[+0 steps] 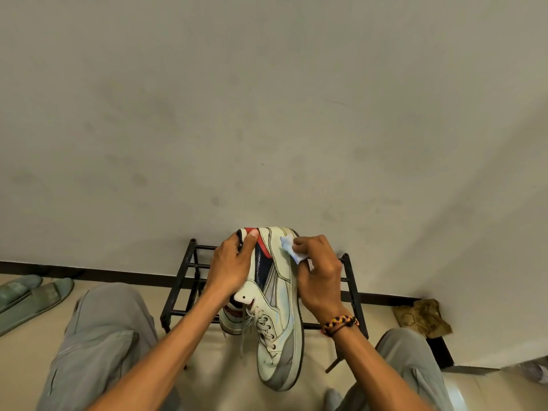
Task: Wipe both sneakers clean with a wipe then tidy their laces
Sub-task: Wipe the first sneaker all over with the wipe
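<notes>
Head view: sneaker (277, 310), cream with grey, navy and red panels, is held in the air between the person's knees, heel end up and away, toe pointing down toward the camera. Its laces (257, 320) hang loose along the left side, one end trailing below the eyelets. A second sneaker (232, 317) sits partly hidden behind it, on the black metal shoe rack (181, 289) against the wall.

Left hand (229, 268) grips the heel end: fingers curled round the collar, thumb lying across the red heel panel, forearm running up from the lower left.

Right hand (318, 274) pinches a crumpled pale blue wipe (292, 250) between thumb and fingertips and presses it to the sneaker's upper side panel near the heel. Remaining fingers curled in, wrist bent inward. A braided bracelet (341, 321) of several colours circles the right wrist.

Grey trousers (98, 336) cover both knees, spread to either side. Floor (17, 366) is pale tile. Green slippers (32, 295) lie at the far left by the dark skirting. Crumpled brown paper (422, 317) sits in the corner at right.
</notes>
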